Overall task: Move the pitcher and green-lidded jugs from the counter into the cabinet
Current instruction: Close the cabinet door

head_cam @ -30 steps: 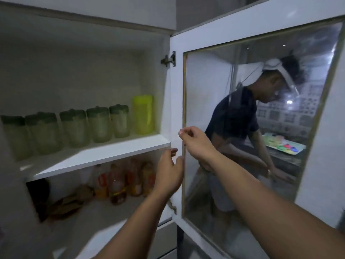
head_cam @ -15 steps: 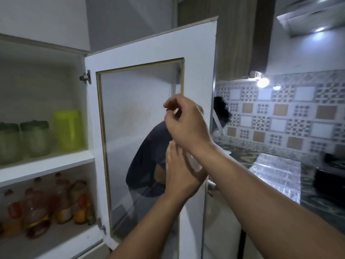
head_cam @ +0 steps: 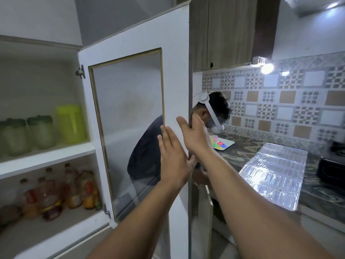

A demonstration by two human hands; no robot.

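A yellow-green pitcher point(head_cam: 70, 124) stands on the upper shelf point(head_cam: 46, 157) of the open cabinet, at its right end. Two green-lidded jugs point(head_cam: 40, 131) stand to its left; further left the shelf is cut off by the frame. The white cabinet door point(head_cam: 173, 71) with a glass pane stands open in front of me. My left hand point(head_cam: 172, 156) lies flat against the door's inner face near its free edge, fingers straight. My right hand point(head_cam: 194, 135) wraps around that free edge, thumb on the front and fingers behind it.
Several bottles point(head_cam: 56, 193) fill the lower shelf. Behind the door another person point(head_cam: 145, 152) bends over the patterned counter point(head_cam: 317, 193). On the counter lie a white tray point(head_cam: 222, 144) with coloured pieces, a foil sheet point(head_cam: 274, 174) and a black appliance point(head_cam: 332, 165).
The view has swung right, showing less of the cabinet and more of the kitchen. Both hands moved from the door's hinge side to its free edge, and the right hand took hold of it.
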